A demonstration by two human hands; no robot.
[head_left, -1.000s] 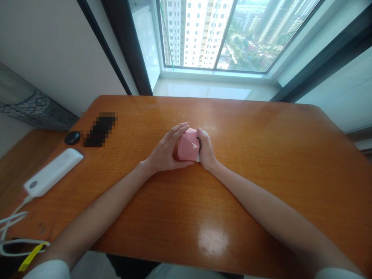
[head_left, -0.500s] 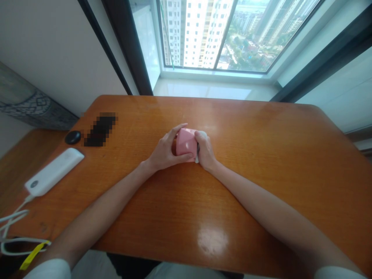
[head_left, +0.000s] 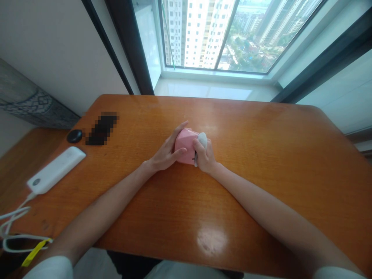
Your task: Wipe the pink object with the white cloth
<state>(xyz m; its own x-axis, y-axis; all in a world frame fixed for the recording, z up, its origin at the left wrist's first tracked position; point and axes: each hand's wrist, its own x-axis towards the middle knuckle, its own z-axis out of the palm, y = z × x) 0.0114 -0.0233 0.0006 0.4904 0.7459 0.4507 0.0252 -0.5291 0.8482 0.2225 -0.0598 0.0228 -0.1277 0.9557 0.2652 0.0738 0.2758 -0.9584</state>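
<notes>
Above the middle of the wooden table, I hold a pink, smooth box-like object (head_left: pixel 185 146) whose exact kind I cannot make out. My left hand (head_left: pixel 167 152) clasps its left side, fingers along the far side and thumb on the face toward me. At the opposite side my right hand (head_left: pixel 205 155) is closed, its thumb pressed by the pink right edge. A white rounded piece, perhaps cloth (head_left: pixel 202 140), pokes out above that thumb. Below the thumb, a thin pale and dark strip shows along the edge. The right fingertips are hidden.
A white power strip-like bar (head_left: pixel 56 170) with a white cable (head_left: pixel 17 213) lies on the table's left side. Beyond it are a black round object (head_left: pixel 74 136) and a dark pixelated patch (head_left: pixel 102 128). A yellow tag (head_left: pixel 36 252) hangs by the cable. A window (head_left: pixel 215 35) faces me.
The pink object has turned slightly, and its right edge sits a little lower. My left thumb has drawn back leftward. More of the white piece shows above my right thumb.
</notes>
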